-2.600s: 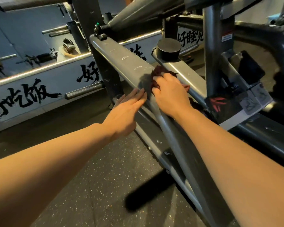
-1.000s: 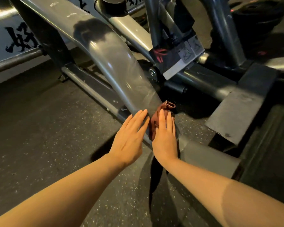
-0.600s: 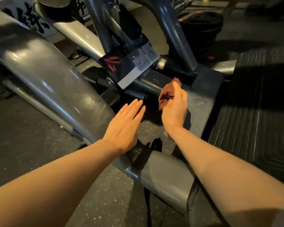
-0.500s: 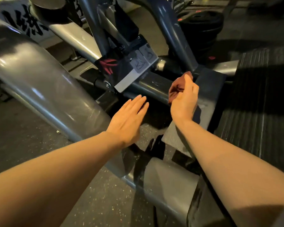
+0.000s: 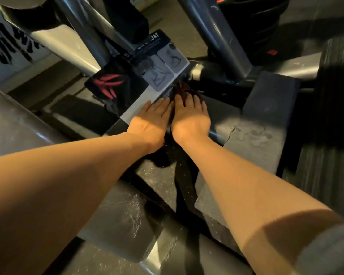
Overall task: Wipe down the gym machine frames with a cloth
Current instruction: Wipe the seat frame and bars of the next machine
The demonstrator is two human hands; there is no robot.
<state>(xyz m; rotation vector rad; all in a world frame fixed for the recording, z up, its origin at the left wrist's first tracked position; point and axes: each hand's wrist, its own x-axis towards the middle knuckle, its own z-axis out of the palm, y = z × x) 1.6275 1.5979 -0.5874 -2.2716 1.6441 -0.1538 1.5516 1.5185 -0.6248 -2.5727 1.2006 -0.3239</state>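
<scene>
Left hand (image 5: 154, 116): fingers straight and together, flat on the instruction placard (image 5: 147, 84), at 9 o'clock of the right hand.
Right hand (image 5: 190, 116): fingers spread, pressing the cloth onto the frame tube (image 5: 220, 114).
Cloth (image 5: 182, 89): dark red, bunched, showing at 12 o'clock of the right fingertips.
</scene>
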